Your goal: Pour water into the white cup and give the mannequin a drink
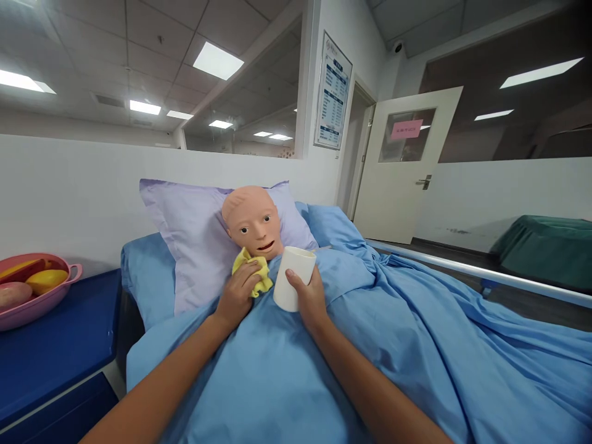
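A mannequin [252, 216] lies in a bed, its bald head on a lavender pillow [194, 228] and its body under a blue quilt [287, 376]. My left hand [239, 290] is closed on a crumpled yellow cloth [264, 280] beside the mannequin's chin. Just right of it, my right hand [308, 293] grips a plain white cup [289, 287], thumb across its near side. The cup tilts slightly over the quilt, below the mannequin's mouth. What the cup contains is hidden from here.
On the left, a dark blue bedside cabinet [69, 345] bears a pink basket [69, 280] of fruit. A white bed rail [485, 280] runs along the far right side. Behind stand a white half wall [69, 185] and an open door [393, 191]. A green-covered item [546, 250] stands at right.
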The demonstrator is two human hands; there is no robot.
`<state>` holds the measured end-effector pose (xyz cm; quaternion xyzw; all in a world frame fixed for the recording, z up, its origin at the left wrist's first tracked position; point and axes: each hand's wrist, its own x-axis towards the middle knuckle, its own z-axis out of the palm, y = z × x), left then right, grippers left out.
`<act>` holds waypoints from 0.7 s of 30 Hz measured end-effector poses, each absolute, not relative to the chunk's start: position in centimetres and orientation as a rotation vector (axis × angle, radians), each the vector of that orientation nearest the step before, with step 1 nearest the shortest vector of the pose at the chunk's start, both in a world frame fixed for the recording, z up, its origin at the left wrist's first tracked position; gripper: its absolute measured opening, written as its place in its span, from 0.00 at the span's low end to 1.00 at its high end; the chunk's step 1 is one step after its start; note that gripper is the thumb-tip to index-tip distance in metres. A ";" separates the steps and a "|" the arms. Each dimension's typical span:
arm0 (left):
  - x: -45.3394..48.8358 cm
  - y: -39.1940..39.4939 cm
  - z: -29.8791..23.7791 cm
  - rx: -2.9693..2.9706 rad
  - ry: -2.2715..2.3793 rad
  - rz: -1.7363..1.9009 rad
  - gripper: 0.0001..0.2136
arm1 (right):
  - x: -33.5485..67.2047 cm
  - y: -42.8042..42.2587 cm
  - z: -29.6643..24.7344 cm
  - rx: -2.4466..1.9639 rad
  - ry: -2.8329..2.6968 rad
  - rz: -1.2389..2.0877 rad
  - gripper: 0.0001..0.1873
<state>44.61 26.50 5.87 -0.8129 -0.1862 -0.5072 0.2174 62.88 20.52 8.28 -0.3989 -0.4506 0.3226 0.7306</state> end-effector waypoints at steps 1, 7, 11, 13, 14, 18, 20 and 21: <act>44.0 26.3 5.3 -2.245 -0.558 -1.452 0.20 | 62.8 20.4 8.1 -0.860 -1.015 0.746 0.32; 42.0 25.4 2.7 -2.105 -0.821 -1.676 0.20 | 61.6 18.9 7.3 -0.815 -1.220 0.958 0.34; 42.1 25.5 2.2 -2.103 -0.911 -1.668 0.21 | 61.0 18.4 6.9 -0.846 -1.333 1.023 0.36; 42.2 25.6 2.1 -2.124 -0.941 -1.647 0.22 | 60.9 18.4 6.7 -0.868 -1.341 1.020 0.37; 42.2 25.7 2.1 -2.129 -0.951 -1.646 0.22 | 61.0 18.5 6.7 -0.879 -1.341 1.019 0.37; 42.2 25.8 1.9 -2.132 -0.985 -1.653 0.22 | 61.3 18.8 6.9 -0.907 -1.383 1.043 0.35; 42.3 25.8 1.8 -2.140 -0.999 -1.656 0.21 | 61.5 19.0 7.1 -0.905 -1.425 1.080 0.34; 42.3 25.8 1.8 -2.144 -1.006 -1.660 0.20 | 61.6 19.1 7.2 -0.901 -1.441 1.101 0.34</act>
